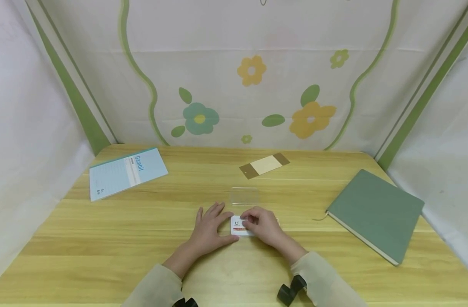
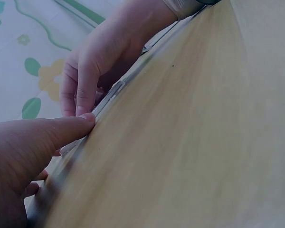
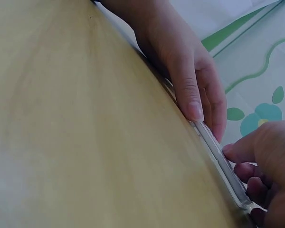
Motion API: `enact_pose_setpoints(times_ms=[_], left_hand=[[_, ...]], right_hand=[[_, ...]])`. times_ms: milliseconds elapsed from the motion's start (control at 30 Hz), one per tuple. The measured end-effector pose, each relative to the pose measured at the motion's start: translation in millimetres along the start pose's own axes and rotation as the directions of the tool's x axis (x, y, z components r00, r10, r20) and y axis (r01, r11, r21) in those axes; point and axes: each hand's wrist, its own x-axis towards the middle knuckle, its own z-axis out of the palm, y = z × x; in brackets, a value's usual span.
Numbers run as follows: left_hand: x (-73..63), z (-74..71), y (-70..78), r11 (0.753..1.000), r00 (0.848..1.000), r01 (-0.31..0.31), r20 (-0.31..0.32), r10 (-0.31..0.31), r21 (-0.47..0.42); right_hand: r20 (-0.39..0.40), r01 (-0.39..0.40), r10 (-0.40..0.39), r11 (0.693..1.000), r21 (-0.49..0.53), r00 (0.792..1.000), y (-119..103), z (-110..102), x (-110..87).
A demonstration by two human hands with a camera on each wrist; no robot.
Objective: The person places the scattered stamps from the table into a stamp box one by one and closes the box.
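Note:
A flat clear plastic box (image 3: 218, 159) with a stack of white printed cards (image 1: 237, 230) in it lies on the table in front of me. The top card bears a dark logo and an orange-red band. My left hand (image 1: 207, 229) holds the box at its left end, thumb at the near corner and index finger at the far corner. With curled fingers, my right hand (image 1: 266, 226) pinches at the top card and covers the right half of it. Just behind lies a clear plastic lid (image 1: 244, 196).
A light blue notebook (image 1: 122, 174) lies at the back left. At the back middle is a brown and cream paper strip (image 1: 265, 165). To the right lies a green hardcover notebook (image 1: 377, 215) with a ribbon. White flowered cloth (image 1: 226, 34) encloses the wooden table (image 1: 103, 256).

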Motion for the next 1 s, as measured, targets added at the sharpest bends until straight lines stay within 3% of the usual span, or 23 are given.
enact_pose_setpoints(times_ms=[267,500,733,1000], left_hand=[[0.4,1.9,-0.7,1.0,1.0,-0.001,-0.01,0.001,-0.003],[0.3,0.8,0.3,1.0,1.0,0.001,-0.01,-0.001,-0.01],[-0.6,-0.9,0.6,1.0,1.0,0.01,0.012,-0.01,-0.01],[-0.2,0.3,-0.2,1.0,1.0,0.001,0.007,-0.001,-0.014]], right_hand=[[-0.034,-0.01,0.015,0.993,0.12,0.999,-10.4,-23.3,4.6],[-0.053,-0.075,0.083,0.988,0.137,0.995,-11.7,-55.0,0.7],[-0.035,-0.136,0.144,0.975,0.175,0.989,12.4,-69.9,-11.4],[0.001,-0.191,0.196,0.955,0.227,0.981,38.0,-66.4,-20.6]])
